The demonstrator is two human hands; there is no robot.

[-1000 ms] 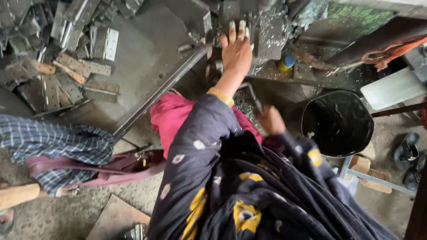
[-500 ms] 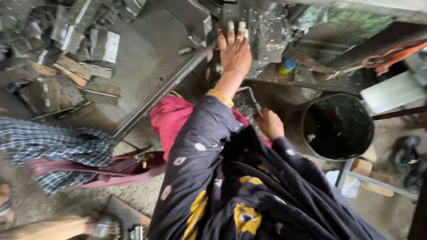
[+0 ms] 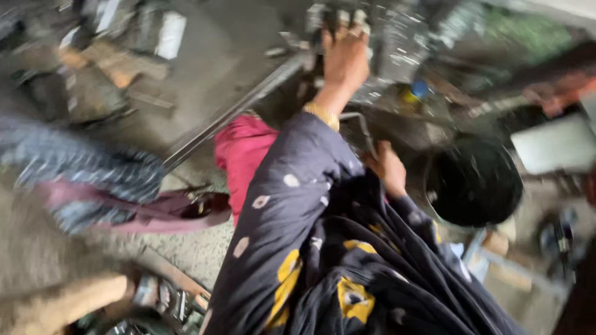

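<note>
Reaching up, left hand [image 3: 344, 59] grips blurred metal part [image 3: 338, 18] as if to steady it; right hand [image 3: 386, 167], lower, closes on a thin rod [image 3: 360, 127], beside black bucket [image 3: 475, 180].

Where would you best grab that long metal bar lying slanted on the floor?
Probably around the bare middle of the long metal bar, coming from above with fingers wrapped across it. It is thin and straight, its upper end runs under the left hand, and its lower end meets the checked cloth.
</note>
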